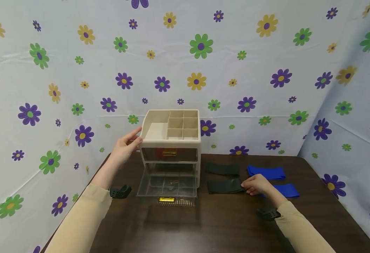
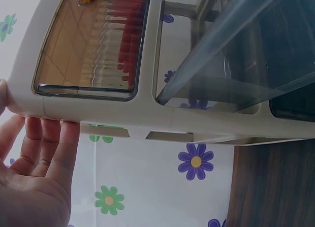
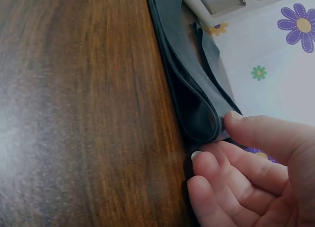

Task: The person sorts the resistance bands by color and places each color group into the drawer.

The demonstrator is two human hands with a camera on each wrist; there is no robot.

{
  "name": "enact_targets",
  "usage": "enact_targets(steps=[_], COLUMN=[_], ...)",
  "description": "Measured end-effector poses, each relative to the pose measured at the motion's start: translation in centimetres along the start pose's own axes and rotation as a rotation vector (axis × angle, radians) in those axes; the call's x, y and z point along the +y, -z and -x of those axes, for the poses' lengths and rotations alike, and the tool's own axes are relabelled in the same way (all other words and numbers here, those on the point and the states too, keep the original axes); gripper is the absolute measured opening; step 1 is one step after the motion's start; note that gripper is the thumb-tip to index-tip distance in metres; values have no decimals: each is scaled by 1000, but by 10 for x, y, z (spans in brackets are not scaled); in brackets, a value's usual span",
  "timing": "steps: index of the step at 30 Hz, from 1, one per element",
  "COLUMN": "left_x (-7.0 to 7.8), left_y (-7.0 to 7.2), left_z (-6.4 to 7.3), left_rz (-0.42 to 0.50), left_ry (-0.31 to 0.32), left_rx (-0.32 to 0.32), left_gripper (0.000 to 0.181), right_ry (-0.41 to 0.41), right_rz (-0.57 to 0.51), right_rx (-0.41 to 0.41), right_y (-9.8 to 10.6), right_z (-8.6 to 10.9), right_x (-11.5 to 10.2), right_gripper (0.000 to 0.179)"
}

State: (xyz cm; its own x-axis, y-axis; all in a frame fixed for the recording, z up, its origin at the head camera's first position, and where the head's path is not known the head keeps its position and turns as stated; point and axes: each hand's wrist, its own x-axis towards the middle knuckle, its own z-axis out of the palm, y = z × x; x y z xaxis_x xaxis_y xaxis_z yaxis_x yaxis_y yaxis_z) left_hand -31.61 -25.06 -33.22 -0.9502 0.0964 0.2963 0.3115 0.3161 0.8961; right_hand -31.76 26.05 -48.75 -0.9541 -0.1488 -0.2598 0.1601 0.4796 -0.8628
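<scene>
A white drawer organizer stands on the table, with its middle clear drawer pulled out. Against its left side, near the upper front corner, rests my left hand; in the left wrist view the straight fingertips touch the side wall. To the organizer's right lie two flat black resistance bands, a rear one and a front one. My right hand pinches the looped right end of the front black band between thumb and fingers.
Two blue bands, a rear one and a front one, lie right of the black ones, the front partly behind my right hand. Red-ended items show inside the closed top drawer. Flowered cloth hangs behind the dark wooden table.
</scene>
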Motion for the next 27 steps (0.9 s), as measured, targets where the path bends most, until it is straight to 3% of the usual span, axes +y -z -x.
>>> enact_targets(steps=[16,24,27], left_x=[0,31,33], left_y=[7,-1,-3], left_z=[4,13,14], left_rz=[-20,-11,-8], left_ry=[10,12,10], left_rx=[-8,-19,-20], left_gripper=[55,51,51], right_ry=[21,18,24], right_rz=[-42,-65,-76], right_rx=[-19,-32,-28], right_y=[-6,-2,-1], right_z=[-1,5,5], right_x=[-4,-4,-3], right_gripper=[31,37,42])
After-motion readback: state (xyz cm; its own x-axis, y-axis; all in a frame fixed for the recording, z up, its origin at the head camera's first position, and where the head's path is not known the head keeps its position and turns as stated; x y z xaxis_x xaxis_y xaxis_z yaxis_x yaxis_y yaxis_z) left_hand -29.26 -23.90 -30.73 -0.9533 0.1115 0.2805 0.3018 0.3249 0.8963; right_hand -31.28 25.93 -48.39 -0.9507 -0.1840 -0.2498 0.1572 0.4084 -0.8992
